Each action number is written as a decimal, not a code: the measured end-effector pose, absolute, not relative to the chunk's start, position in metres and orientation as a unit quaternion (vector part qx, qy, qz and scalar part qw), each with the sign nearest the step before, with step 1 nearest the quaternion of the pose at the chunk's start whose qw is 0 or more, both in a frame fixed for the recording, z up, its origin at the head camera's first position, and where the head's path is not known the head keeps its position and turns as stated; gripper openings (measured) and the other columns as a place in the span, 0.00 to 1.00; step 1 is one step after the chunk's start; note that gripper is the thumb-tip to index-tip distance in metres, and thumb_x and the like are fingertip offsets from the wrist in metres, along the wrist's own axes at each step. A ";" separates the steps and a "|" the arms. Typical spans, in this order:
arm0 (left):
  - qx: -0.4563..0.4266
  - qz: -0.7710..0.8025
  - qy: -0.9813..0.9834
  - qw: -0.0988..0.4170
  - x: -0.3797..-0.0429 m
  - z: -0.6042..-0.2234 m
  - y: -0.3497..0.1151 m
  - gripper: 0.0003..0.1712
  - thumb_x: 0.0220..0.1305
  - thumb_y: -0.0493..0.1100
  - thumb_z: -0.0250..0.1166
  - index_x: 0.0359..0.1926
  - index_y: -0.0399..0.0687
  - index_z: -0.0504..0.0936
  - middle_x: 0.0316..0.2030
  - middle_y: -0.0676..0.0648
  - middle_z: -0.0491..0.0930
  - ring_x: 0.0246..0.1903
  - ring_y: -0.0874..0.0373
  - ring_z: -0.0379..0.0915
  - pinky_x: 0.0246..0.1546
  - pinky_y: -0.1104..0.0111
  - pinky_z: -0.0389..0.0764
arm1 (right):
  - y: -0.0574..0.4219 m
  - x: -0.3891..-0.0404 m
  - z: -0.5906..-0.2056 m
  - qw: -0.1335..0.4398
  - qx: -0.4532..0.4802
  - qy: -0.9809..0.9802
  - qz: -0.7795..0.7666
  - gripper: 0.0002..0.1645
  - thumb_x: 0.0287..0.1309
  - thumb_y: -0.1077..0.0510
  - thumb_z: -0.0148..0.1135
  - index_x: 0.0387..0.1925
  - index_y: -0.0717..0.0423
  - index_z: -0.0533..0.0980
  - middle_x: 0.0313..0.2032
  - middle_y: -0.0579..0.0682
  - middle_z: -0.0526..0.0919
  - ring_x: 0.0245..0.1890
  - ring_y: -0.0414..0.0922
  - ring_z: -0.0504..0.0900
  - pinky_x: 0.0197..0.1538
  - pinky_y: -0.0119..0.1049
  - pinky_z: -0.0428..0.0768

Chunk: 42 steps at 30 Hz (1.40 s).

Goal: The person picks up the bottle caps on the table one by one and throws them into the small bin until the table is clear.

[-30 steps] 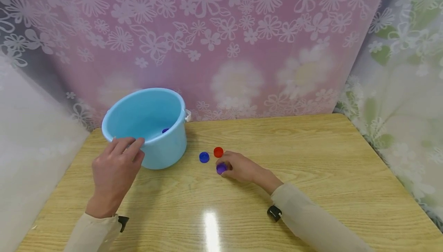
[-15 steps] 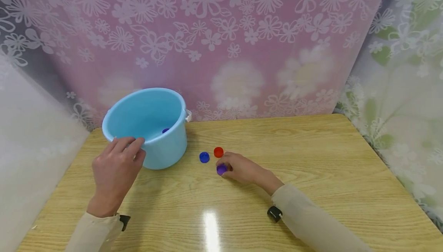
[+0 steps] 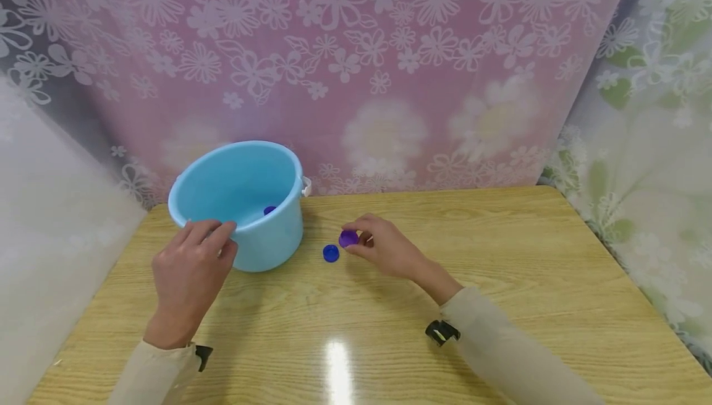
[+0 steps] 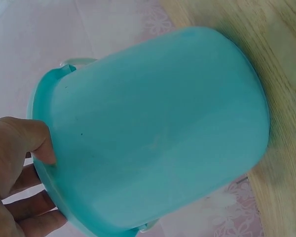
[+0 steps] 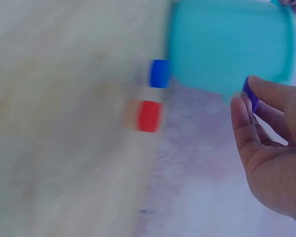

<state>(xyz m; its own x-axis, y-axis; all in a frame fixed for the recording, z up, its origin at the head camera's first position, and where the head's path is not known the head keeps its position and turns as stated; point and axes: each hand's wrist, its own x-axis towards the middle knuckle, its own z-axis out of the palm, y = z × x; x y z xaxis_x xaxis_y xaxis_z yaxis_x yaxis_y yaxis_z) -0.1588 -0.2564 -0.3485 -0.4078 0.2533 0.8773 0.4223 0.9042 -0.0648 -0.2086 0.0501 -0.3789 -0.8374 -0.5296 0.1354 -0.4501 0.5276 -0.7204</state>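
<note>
Between thumb and fingers, my right hand (image 3: 386, 247) pinches a purple bottle cap (image 3: 348, 238), raised above the table. A blue bottle cap (image 3: 330, 253) lies on the wood just left of it. The red bottle cap (image 5: 149, 116) shows in the right wrist view; in the head view the right hand and purple cap hide it. My left hand (image 3: 191, 272) grips the near rim of a light blue bucket (image 3: 267, 244), thumb outside on the wall in the left wrist view. Inside the bucket, part of a purple cap (image 3: 269, 210) is visible.
The wooden table (image 3: 473, 232) ends at a pink flowered curtain (image 3: 384, 83) behind the bucket. A white handle joint (image 3: 306, 187) sticks out from the bucket's right side. Black straps (image 3: 442, 332) are on both wrists.
My right hand has lifted the purple cap off the table and moved it up and slightly left, covering the red cap in the head view. The left hand stays on the rim.
</note>
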 end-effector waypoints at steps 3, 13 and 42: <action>-0.204 -0.082 -0.832 0.509 -0.160 -0.349 -0.257 0.14 0.47 0.29 0.58 0.34 0.43 0.85 0.29 0.44 0.81 0.24 0.48 0.77 0.08 0.60 0.66 | 0.044 -0.209 -0.364 0.025 -0.277 0.864 -0.420 0.24 0.60 0.58 0.62 0.58 0.59 0.74 0.47 0.50 0.75 0.38 0.40 0.78 0.42 0.31 0.78; -0.208 -0.079 -0.836 0.501 -0.160 -0.349 -0.259 0.14 0.48 0.29 0.59 0.36 0.42 0.85 0.29 0.43 0.81 0.26 0.47 0.78 0.10 0.58 0.69 | 0.022 -0.208 -0.324 -0.030 -0.290 0.831 -0.474 0.25 0.61 0.57 0.62 0.59 0.58 0.74 0.45 0.48 0.75 0.37 0.41 0.78 0.43 0.30 0.79; -0.209 -0.071 -0.836 0.502 -0.162 -0.349 -0.259 0.13 0.48 0.30 0.59 0.36 0.42 0.85 0.29 0.43 0.81 0.27 0.47 0.77 0.12 0.58 0.72 | -0.062 -0.225 -0.307 -0.035 -0.313 0.832 -0.457 0.23 0.59 0.54 0.64 0.55 0.56 0.76 0.45 0.47 0.77 0.32 0.35 0.77 0.33 0.28 0.75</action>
<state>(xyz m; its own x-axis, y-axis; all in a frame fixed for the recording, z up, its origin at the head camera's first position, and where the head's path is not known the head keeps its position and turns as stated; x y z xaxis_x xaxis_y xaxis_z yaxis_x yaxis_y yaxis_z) -0.1618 -0.2590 -0.3492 -0.4086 0.2780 0.8694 0.4210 0.9025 -0.0907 -0.2252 -0.0624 -0.3069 -0.8017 -0.4882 0.3448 -0.5528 0.3861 -0.7385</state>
